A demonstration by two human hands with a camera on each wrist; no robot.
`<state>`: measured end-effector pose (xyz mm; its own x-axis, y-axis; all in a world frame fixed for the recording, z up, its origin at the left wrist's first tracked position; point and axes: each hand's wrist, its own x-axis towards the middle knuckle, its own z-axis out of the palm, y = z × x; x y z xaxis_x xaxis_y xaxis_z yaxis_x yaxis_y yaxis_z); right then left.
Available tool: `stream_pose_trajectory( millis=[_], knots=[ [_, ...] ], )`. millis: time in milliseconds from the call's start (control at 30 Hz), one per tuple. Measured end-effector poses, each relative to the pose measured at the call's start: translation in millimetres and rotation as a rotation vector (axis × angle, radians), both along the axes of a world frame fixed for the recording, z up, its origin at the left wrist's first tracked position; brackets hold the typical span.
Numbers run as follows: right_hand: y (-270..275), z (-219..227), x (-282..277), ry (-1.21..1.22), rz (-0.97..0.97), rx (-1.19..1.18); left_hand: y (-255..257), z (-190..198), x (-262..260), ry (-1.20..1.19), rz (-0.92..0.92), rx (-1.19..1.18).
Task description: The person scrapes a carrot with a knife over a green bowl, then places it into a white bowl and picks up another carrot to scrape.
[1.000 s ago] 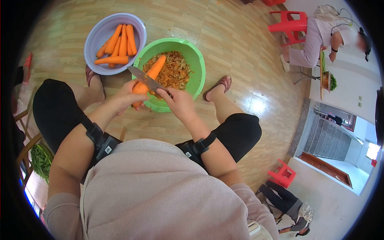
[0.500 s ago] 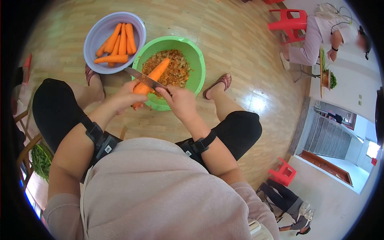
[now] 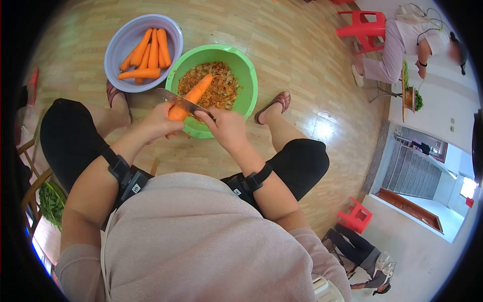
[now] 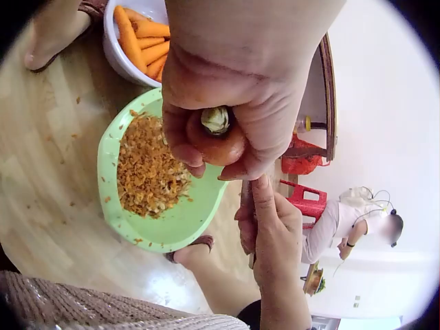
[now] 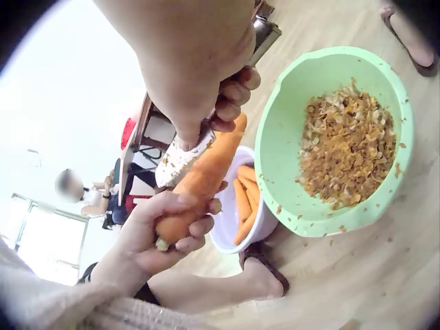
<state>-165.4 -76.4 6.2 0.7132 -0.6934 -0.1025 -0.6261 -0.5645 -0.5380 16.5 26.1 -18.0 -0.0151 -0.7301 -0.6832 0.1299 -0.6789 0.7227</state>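
Observation:
My left hand (image 3: pixel 157 122) grips a large orange carrot (image 3: pixel 199 88) by its thick end, and the carrot slants up over a green basin (image 3: pixel 247 80). Its cut stem end (image 4: pixel 216 121) pokes out of my fist in the left wrist view. With my right hand (image 3: pixel 227 129) I hold a knife (image 3: pixel 187 103) by its handle, the blade lying crosswise against the carrot. Bits of peel cling to the wide blade (image 5: pixel 184 162) in the right wrist view. Heaped orange and brownish shavings (image 3: pixel 224 84) lie in the basin.
A pale purple basin (image 3: pixel 114 48) of several whole carrots (image 3: pixel 146 50) stands on the wooden floor, beside the green one. My sandalled feet flank the basins. Red stools (image 3: pixel 363 31) and other seated people are off to the right. Leafy greens (image 3: pixel 52 204) lie at lower left.
The carrot's tip has swung slightly right and down. The knife has shifted a little along with it, its blade still on the carrot. Both hands keep their hold.

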Motion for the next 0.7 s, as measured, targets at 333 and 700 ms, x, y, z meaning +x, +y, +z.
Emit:
stream_pose_trajectory(
  millis=[333, 700],
  knots=[
    [-34.7, -20.7, -16.7, 0.268, -0.242, -0.156, 0.3, 11.6, -2.8, -0.013, 0.0, -0.077],
    [-6.5, -7.8, -4.1, 0.06, -0.031, -0.058, 0.2, 4.0, -2.1, -0.25, -0.129, -0.158]
  ],
)
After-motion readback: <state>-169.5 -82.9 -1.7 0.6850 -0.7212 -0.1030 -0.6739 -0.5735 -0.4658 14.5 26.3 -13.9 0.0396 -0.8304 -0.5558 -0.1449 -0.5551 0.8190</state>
